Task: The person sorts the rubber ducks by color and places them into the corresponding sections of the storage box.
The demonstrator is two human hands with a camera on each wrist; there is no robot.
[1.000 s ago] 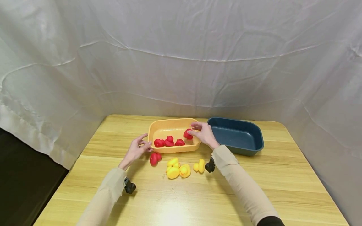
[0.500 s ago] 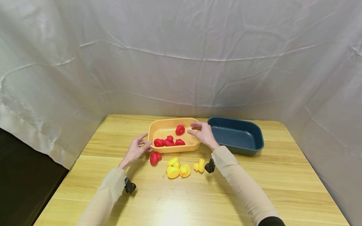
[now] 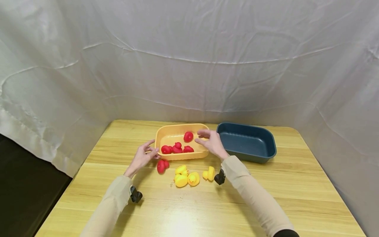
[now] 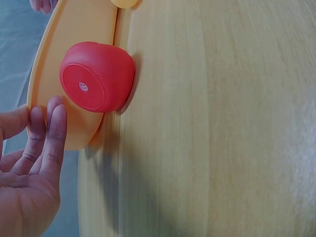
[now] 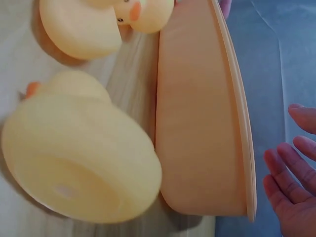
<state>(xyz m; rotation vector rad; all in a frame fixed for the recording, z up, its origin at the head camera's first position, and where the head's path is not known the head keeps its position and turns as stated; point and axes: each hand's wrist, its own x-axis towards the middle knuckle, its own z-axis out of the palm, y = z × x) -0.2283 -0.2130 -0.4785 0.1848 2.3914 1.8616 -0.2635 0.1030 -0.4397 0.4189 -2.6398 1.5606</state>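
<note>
In the head view, my left hand (image 3: 143, 157) is at the left end of an orange plastic bin (image 3: 179, 157). The left wrist view shows its thumb and fingers (image 4: 53, 143) pinching the bin's rim (image 4: 30, 81). My right hand (image 3: 212, 142) hovers over the bin's right end, its fingers (image 5: 291, 168) apart with nothing between them. A red rubber duck (image 3: 188, 136) lies inside the bin, left of those fingertips. Several other red ducks (image 3: 177, 148) line the bin's near wall. One red duck (image 3: 161, 167) lies on the table in front of the bin, near my left hand.
Several yellow rubber ducks (image 3: 193, 179) are grouped on the table in front of the orange bin. Another yellow duck (image 3: 209, 173) lies by my right wrist. A dark blue bin (image 3: 247, 141) stands to the right, close to my right hand. Grey cloth (image 3: 189, 82) hangs behind the wooden table (image 3: 254, 200).
My right hand has let go of a red duck, which dropped into the bin and moved left. The right hand then shifted slightly; the left hand stayed put.
</note>
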